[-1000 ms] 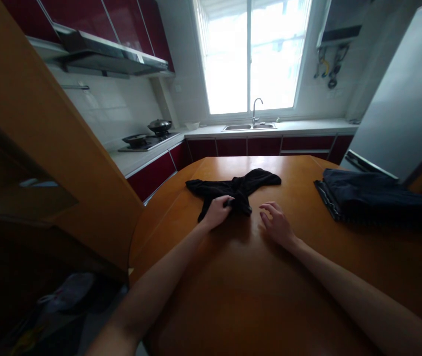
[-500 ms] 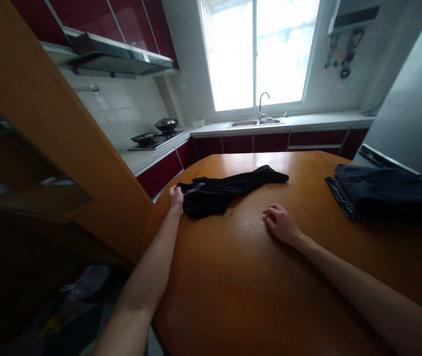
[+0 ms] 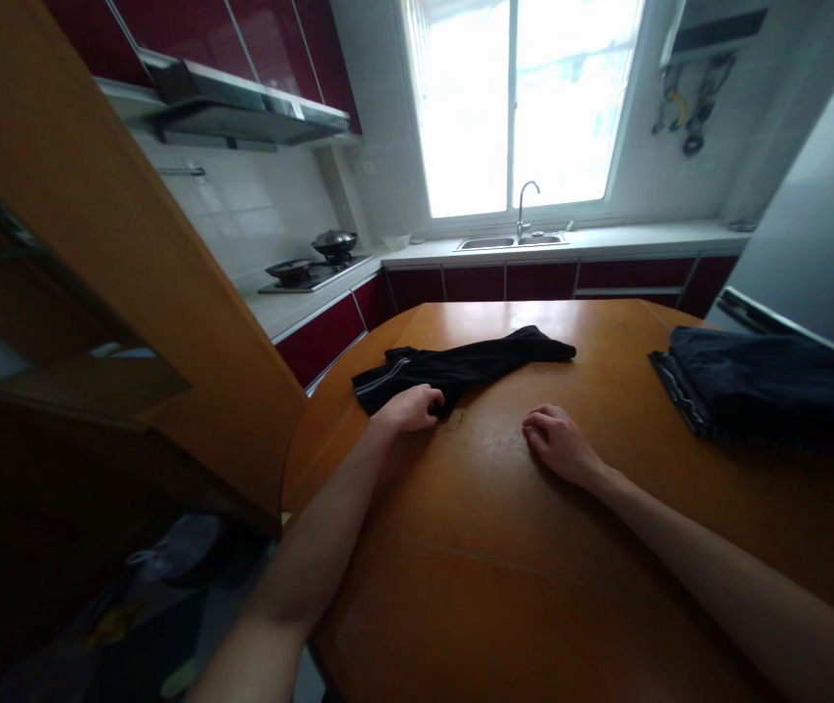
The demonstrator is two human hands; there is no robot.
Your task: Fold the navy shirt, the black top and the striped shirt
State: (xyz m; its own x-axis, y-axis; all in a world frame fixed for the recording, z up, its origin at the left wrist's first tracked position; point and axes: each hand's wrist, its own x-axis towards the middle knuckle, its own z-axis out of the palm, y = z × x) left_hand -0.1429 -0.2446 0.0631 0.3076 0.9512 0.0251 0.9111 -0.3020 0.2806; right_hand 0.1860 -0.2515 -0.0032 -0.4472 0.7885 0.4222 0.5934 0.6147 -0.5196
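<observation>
A black garment [image 3: 476, 363] with thin white stripes near its left end lies flat and stretched out on the wooden table [image 3: 490, 498]. My left hand [image 3: 414, 406] is at its near edge, fingers curled and closed on the dark cloth; part of the garment is hidden behind that hand. To the right, my right hand [image 3: 558, 443] rests on the tabletop, holding nothing, its fingers loosely bent and apart from the garment.
At the table's right side lies a stack of dark folded clothes [image 3: 775, 386]. A wooden cabinet [image 3: 219, 391] stands close on the left. Beyond the table are a counter with a sink [image 3: 512, 242], a stove with pans [image 3: 334, 244] and a pale tall appliance [image 3: 813, 205].
My left hand has left the garment's left end and moved right to its near edge. My right hand stays where it was on the table. The view has shifted slightly.
</observation>
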